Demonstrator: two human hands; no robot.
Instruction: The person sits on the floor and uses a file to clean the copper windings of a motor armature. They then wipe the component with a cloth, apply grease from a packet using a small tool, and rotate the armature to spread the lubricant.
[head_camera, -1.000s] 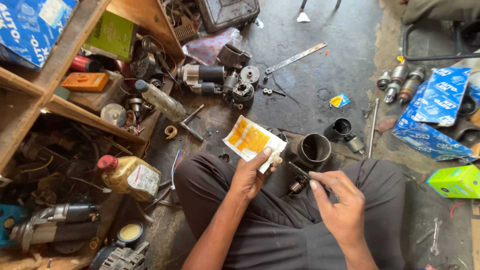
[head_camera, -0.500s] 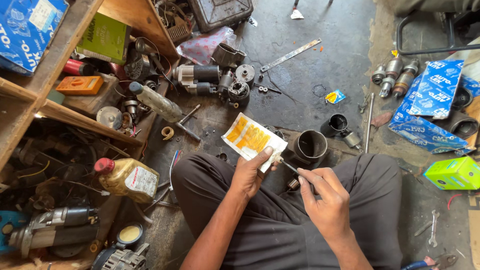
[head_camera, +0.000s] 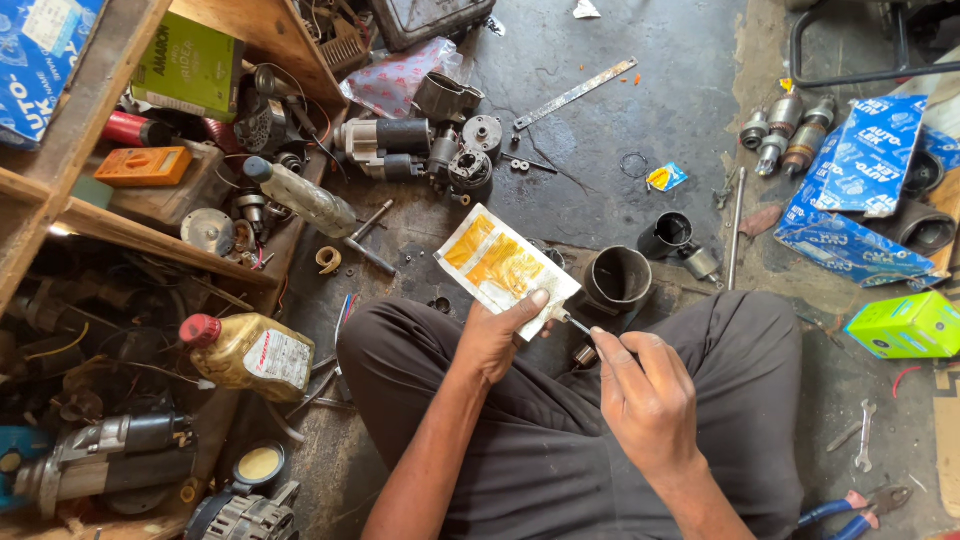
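My left hand (head_camera: 497, 335) grips a white and yellow pouch (head_camera: 505, 257) by its lower corner, thumb pressed on it, above my lap. My right hand (head_camera: 645, 395) pinches a thin metal tool (head_camera: 579, 325) whose tip touches the pouch's small nozzle at that corner. A small round metal part (head_camera: 585, 356) sits just below the hands, partly hidden by my right fingers. I am seated on the floor in dark trousers (head_camera: 560, 440).
A black metal cylinder (head_camera: 617, 280) and a dark cup-shaped part (head_camera: 665, 235) lie ahead of my knees. Starter motor parts (head_camera: 410, 140), a plastic bottle (head_camera: 300, 197), an oil jug (head_camera: 250, 352), blue boxes (head_camera: 860, 190), a green box (head_camera: 905, 325), a spanner (head_camera: 863, 437) and pliers (head_camera: 850, 508) surround me. Wooden shelves (head_camera: 120, 230) stand left.
My right hand has moved left toward the pouch, bringing the thin tool's tip to its nozzle. The left hand keeps its hold on the pouch.
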